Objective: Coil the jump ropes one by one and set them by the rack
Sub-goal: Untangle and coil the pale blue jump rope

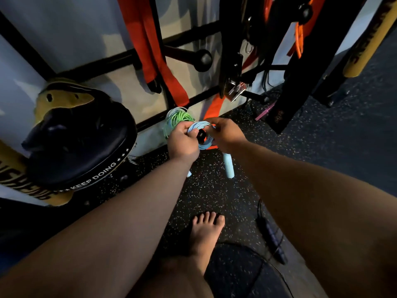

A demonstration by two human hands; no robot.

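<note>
While gripping the coiled blue jump rope [202, 145] mid-frame with left hand [182, 143] and right hand [227, 132] both, got a handle [228, 166] dangling below. Green rope coil [180, 118] just behind, beside the rack [96, 63].

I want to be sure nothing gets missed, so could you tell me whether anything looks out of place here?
A dark rope lies loose and uncoiled on the floor by the foot, unlike the green rope, coiled near the wall. The blue rope is coiled in the left hand and right hand, handles dangling.
</note>
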